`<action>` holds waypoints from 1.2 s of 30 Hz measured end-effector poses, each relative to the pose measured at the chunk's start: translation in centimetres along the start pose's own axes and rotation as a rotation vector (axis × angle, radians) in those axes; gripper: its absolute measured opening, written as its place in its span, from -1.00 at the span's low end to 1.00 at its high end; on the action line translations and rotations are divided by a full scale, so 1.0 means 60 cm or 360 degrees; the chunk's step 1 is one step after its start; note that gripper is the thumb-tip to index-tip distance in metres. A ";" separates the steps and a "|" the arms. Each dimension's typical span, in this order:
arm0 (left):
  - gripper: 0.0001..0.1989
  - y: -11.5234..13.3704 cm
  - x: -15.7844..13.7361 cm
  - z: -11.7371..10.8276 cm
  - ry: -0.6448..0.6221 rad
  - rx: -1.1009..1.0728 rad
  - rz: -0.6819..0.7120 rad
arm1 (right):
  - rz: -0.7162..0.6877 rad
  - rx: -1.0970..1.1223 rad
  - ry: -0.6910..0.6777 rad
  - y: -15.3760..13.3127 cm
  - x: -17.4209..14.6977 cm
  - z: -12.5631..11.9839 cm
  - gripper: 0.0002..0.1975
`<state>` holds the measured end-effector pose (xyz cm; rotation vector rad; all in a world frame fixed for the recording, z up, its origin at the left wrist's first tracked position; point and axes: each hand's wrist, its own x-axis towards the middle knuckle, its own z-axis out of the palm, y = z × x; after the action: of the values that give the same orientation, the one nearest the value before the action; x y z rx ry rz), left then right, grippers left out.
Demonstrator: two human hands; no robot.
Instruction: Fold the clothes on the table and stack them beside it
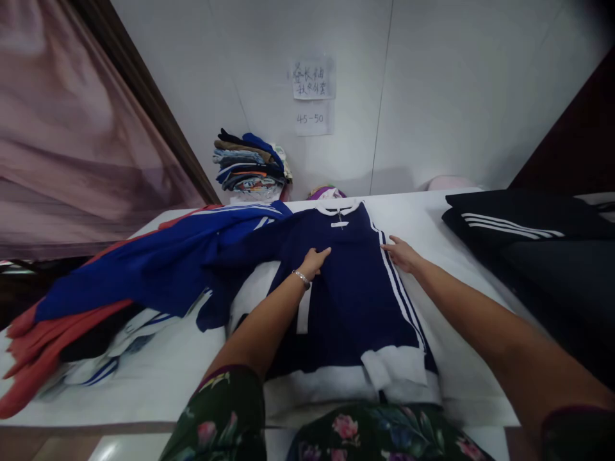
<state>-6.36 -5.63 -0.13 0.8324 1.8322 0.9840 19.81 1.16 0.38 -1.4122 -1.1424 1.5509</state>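
A navy sweatshirt (348, 288) with a white collar, a short zip and a white hem band lies on the white table in front of me. Its right-hand sleeve (398, 288), with white stripes, is folded down over the body, and the white cuff rests near the hem. The other sleeve stretches out to the left beside the blue garments. My left hand (314, 262), wearing a bracelet, is on the front of the sweatshirt with its fingers extended. At the striped right edge, my right hand (402, 253) has its fingers apart and touches the fabric.
On the left, blue clothing (144, 269) lies heaped over red garments (29, 358). Dark clothes (548, 269) with white stripes are piled at right. A folded stack (252, 163) stands at the back by the wall, under handwritten paper notes (313, 78). A pink curtain (81, 121) hangs at left.
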 end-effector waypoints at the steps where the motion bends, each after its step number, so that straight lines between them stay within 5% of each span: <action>1: -0.26 -0.004 -0.016 -0.002 -0.0059 -0.0037 -0.0027 | 0.0026 0.0013 -0.0038 0.002 -0.023 -0.006 -0.09; 10: -0.43 -0.042 -0.200 0.003 -0.0590 -0.0149 -0.0117 | 0.0230 -0.0010 -0.0372 0.052 -0.270 -0.067 -0.02; 14: -0.41 -0.060 -0.252 0.029 -0.0560 -0.0053 0.0061 | 0.0128 -0.0096 -0.0461 0.079 -0.324 -0.074 -0.07; 20: -0.26 -0.065 -0.263 0.029 -0.0331 0.0522 0.0233 | -0.0190 -0.0831 -0.0354 0.111 -0.313 -0.085 -0.32; 25: -0.35 -0.078 -0.309 0.010 0.0001 0.0956 0.1062 | -0.0977 -0.1299 -0.0187 0.128 -0.304 -0.106 -0.53; 29: -0.45 -0.120 -0.362 0.027 -0.0462 0.1293 0.1549 | -0.1118 -0.1480 -0.0293 0.155 -0.304 -0.102 -0.60; 31: -0.40 -0.137 -0.378 0.036 -0.0635 0.1426 0.1587 | -0.1083 -0.1514 -0.0312 0.161 -0.298 -0.102 -0.62; 36: -0.43 -0.123 -0.378 0.033 -0.0686 0.1409 0.1515 | -0.1098 -0.1394 -0.0120 0.133 -0.268 -0.109 -0.61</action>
<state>3.35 -27.50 1.34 2.3811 1.4128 0.3690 28.65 -15.62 -1.72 -1.2207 -2.2187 0.6119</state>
